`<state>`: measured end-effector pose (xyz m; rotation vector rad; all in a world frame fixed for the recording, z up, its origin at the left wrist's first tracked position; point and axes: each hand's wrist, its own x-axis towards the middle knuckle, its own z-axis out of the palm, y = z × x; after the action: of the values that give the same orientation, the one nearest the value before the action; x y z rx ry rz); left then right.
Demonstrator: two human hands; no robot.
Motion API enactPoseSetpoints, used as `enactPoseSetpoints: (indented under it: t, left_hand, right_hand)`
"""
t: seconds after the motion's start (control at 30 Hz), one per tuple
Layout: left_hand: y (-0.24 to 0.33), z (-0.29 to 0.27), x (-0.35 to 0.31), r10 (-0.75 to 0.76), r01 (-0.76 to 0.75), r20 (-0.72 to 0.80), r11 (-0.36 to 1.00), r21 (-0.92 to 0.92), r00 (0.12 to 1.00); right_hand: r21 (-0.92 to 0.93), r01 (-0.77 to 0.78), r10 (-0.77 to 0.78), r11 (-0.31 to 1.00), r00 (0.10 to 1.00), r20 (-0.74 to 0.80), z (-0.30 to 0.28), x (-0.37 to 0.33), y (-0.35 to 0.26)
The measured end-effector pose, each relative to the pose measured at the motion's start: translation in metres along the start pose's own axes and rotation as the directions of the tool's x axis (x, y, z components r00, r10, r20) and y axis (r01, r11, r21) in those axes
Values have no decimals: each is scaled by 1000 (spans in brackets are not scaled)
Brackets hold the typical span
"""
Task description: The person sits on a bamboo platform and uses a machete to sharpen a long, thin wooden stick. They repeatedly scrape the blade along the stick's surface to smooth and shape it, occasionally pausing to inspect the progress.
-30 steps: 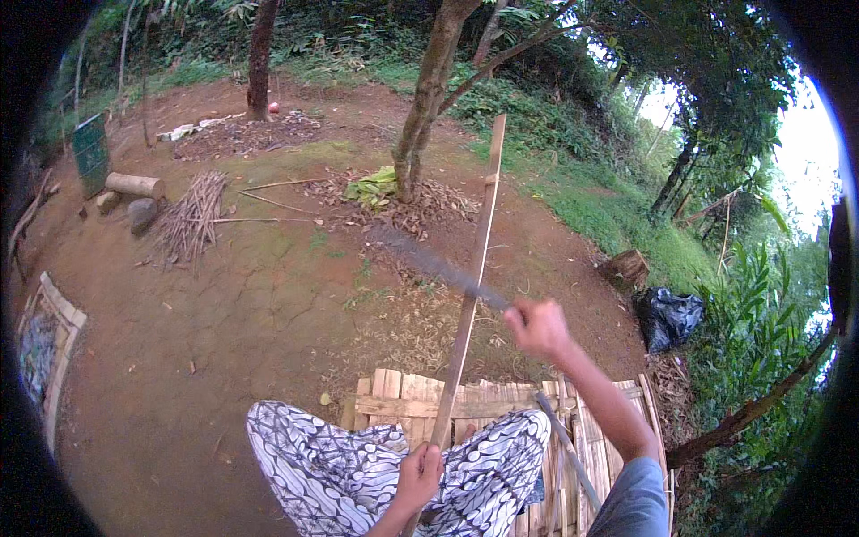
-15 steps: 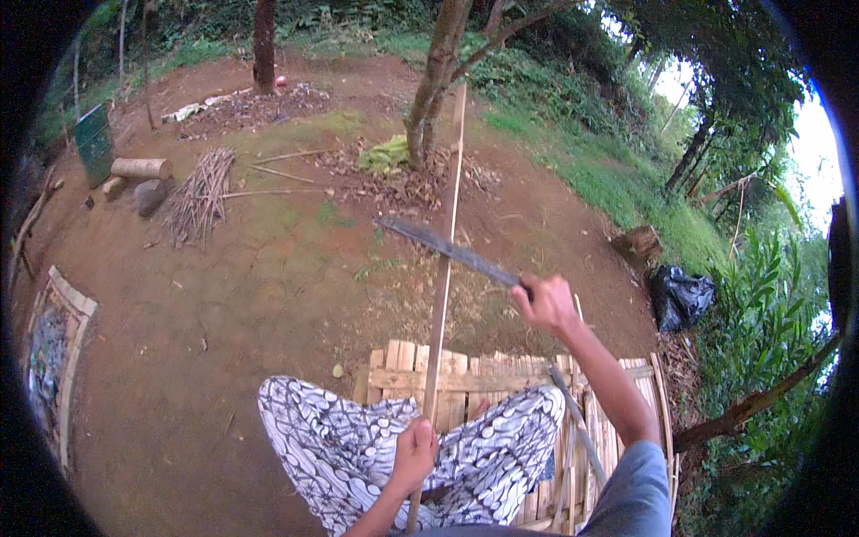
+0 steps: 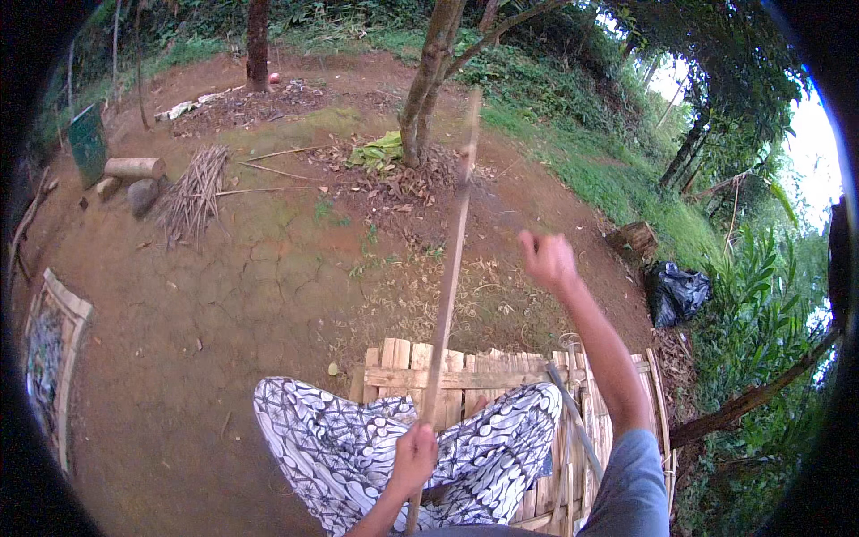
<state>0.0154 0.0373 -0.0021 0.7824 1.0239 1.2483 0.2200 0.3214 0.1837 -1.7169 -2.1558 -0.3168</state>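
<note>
Left hand point(image 3: 414, 458): clamped on the lower end of a bamboo strip point(image 3: 450, 268) rising upright between both hands. Right hand point(image 3: 548, 259): raised beside strip, fisted; contents blurred. Bamboo platform point(image 3: 465, 371) beneath. Tree point(image 3: 428, 80) beyond.

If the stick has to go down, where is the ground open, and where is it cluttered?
Open: the bare red earth between the twig bundle and the patterned trousers. Crowded: leaf litter round the tree trunk, the log and stones at far left, and the bamboo platform, where the left hand grips the stick.
</note>
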Motion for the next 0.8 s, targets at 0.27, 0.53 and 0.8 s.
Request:
enactPoseSetpoints:
  t: [0.27,0.53,0.8]
  left_hand:
    - [1,-6,4,55,-56,10,998,13,998]
    - [-21,-18,11,-12,19,-65,994,106,998]
    - [-6,2,-8,96,-96,8,991,90,995]
  right_hand:
    - [128,208,-223,970,968,114,16,-44,-43]
    - [283,753,-801,594,525,287,16,-160,-111]
    - [79,50,-39,996,990,-136,-19,-6,-8]
